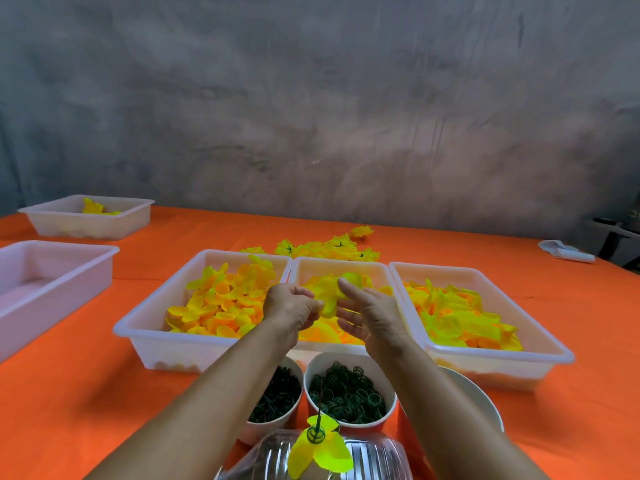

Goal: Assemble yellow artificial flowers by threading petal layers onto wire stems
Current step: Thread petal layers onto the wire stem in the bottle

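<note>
Left hand [289, 308] pinching a yellow petal layer [329, 296] over the middle tray [341, 263], right hand [369, 311] steadying it, fingers straight; finished flowers [329, 249] piling behind, part-built flower [320, 448] waiting nearby, trays staying full.

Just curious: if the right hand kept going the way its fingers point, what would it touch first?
Probably the yellow fabric petal its fingertips already reach, held by the left hand; depth is unclear.
</note>
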A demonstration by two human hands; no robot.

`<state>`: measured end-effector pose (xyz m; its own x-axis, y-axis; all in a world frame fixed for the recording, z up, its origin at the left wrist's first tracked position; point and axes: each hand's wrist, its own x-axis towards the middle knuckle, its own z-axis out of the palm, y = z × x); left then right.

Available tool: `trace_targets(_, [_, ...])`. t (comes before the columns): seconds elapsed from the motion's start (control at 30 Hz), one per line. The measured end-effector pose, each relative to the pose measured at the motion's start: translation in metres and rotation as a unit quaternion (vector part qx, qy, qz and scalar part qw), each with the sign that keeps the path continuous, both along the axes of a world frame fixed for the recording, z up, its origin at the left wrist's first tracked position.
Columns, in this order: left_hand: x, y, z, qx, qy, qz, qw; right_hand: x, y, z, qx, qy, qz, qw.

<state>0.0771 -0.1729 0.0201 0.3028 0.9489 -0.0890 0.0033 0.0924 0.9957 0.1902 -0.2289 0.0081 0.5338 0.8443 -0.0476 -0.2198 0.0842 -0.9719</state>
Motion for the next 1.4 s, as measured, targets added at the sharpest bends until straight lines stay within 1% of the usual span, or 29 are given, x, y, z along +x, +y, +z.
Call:
trace_targets(0.1, [0.003, 0.005, -0.007, 0.028, -0.003, 0.011, 1.0, -0.002, 0.002, -0.006, -0.025, -0.048, 0.005, 0.999])
trace_targets(0.2, [0.007, 0.007, -0.012, 0.029, -0.018, -0.003, 0.999, 0.0, 0.007, -0.013, -0.022, -0.039, -0.036, 0.998])
trace_targets(0.27, [0.009, 0.009, -0.016, 0.028, -0.021, -0.008, 0.999, 0.003, 0.008, -0.017, -0.018, -0.044, -0.046, 0.998])
trace_targets(0.57, [0.014, 0.016, -0.028, 0.041, 0.015, -0.069, 0.997, 0.015, 0.016, -0.025, -0.023, -0.034, -0.037, 0.998])
trace_targets(0.8, [0.017, 0.019, -0.036, 0.072, 0.044, -0.09, 0.992, 0.014, 0.014, -0.028, 0.0, -0.066, -0.017, 0.998])
trace_targets(0.9, [0.018, 0.017, -0.034, 0.066, 0.03, -0.068, 0.995, 0.014, 0.013, -0.028, -0.002, -0.089, -0.012, 0.996])
trace_targets(1.0, [0.017, 0.016, -0.029, 0.049, 0.017, -0.056, 0.997, 0.013, 0.009, -0.028, 0.011, -0.11, 0.021, 0.994])
trace_targets(1.13, [0.011, 0.019, -0.024, -0.011, -0.059, -0.026, 0.998, 0.014, 0.006, -0.028, 0.023, -0.109, 0.034, 0.993])
trace_targets(1.17, [0.008, 0.019, -0.022, -0.012, -0.06, -0.033, 0.998, 0.013, 0.006, -0.028, 0.026, -0.108, 0.03, 0.993])
trace_targets(1.27, [0.0, 0.018, -0.019, 0.033, -0.022, -0.06, 0.997, 0.01, 0.005, -0.027, 0.035, -0.084, 0.009, 0.996])
trace_targets(1.4, [-0.013, 0.013, -0.012, 0.101, -0.006, -0.081, 0.992, 0.006, 0.0, -0.021, 0.02, -0.075, -0.01, 0.997])
